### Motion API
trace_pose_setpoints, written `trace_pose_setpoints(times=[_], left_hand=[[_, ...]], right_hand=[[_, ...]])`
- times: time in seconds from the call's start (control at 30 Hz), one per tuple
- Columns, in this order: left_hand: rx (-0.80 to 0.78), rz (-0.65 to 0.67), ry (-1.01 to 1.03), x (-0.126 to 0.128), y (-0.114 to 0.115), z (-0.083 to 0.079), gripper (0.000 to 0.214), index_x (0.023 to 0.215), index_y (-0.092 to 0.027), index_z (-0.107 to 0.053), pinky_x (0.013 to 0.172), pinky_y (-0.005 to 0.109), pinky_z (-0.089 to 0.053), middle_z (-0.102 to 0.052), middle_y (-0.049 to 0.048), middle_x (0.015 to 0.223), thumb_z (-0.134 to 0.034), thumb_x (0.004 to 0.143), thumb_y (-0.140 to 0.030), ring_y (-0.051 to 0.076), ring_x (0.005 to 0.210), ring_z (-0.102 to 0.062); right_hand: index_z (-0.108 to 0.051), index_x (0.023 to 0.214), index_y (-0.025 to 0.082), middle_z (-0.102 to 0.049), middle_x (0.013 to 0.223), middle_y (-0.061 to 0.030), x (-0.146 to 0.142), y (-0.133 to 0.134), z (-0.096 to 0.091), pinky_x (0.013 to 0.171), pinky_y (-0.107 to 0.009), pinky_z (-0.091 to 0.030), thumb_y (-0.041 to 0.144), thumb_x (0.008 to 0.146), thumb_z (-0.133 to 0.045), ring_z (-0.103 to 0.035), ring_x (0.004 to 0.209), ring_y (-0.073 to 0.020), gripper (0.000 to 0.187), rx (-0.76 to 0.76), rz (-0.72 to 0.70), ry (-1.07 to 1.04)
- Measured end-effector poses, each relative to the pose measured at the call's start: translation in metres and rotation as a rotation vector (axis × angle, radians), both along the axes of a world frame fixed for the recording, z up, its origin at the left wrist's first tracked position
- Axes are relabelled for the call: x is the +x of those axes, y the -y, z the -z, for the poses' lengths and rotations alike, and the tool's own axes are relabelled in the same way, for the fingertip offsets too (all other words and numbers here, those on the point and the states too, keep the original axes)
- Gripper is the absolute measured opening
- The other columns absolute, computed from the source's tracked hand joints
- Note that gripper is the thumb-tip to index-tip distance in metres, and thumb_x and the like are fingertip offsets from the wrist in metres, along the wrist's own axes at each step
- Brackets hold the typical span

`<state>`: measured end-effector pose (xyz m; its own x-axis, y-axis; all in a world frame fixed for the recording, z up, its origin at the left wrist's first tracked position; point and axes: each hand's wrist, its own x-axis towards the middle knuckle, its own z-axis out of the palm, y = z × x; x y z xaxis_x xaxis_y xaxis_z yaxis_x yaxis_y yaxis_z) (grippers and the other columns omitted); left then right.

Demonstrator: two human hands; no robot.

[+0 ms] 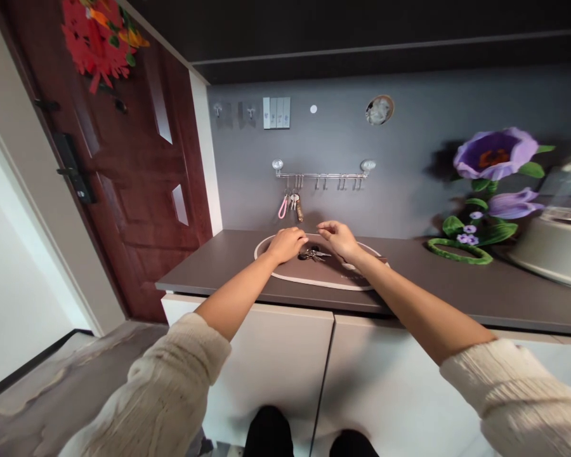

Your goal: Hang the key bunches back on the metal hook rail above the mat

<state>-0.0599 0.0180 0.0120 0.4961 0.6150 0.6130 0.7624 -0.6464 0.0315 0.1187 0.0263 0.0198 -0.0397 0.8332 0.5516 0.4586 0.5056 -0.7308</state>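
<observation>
Dim light, soft shadow beside the purple flowers (516, 152), stretched edges.

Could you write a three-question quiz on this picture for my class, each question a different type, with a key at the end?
1. True or false: in the picture, the large purple flower stands to the right of the hook rail.
2. Short answer: what lies on the oval mat, between the left hand and the right hand?
3. Fill in: as pictured, the pink loop hangs near the ____ end of the hook rail.

Key: 1 true; 2 a bunch of keys; 3 left.
</observation>
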Motion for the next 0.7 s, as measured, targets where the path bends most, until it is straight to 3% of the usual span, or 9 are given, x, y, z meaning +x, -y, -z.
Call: trace_pose_setpoints(times=[0.13,0.4,0.7], left_hand=[[-0.051,0.011,-0.038,0.0,0.0,0.004,0.029,0.084,-0.018,-0.062,0.078,0.028,-0.04,-0.061,0.0045,0.087,-0.037,0.086,-0.034,0.016,0.082,-0.056],[-0.07,-0.013,-0.043,-0.002,0.0,0.004,0.031,0.087,-0.017,-0.063,0.079,0.028,-0.041,-0.062,0.006,0.09,-0.036,0.086,-0.032,0.016,0.084,-0.056],[-0.066,-0.014,-0.057,-0.002,-0.005,0.005,0.03,0.088,-0.017,-0.063,0.078,0.029,-0.041,-0.062,0.0066,0.09,-0.036,0.085,-0.031,0.017,0.084,-0.056]], right_hand=[[-0.062,0.091,0.016,-0.066,0.089,-0.0064,0.005,0.016,0.01,0.077,-0.03,-0.045,0.018,0.076,-0.053,-0.06,0.078,-0.0147,0.018,0.014,0.044,0.202],[-0.066,0.084,0.017,-0.068,0.085,-0.0049,0.009,0.02,0.012,0.072,-0.026,-0.043,0.02,0.076,-0.054,-0.06,0.074,-0.0154,0.015,0.078,-0.073,0.554],[-0.067,0.075,0.016,-0.067,0.079,-0.0053,0.008,0.015,0.015,0.069,-0.023,-0.04,0.019,0.075,-0.053,-0.058,0.072,-0.015,0.014,0.152,-0.051,0.695]])
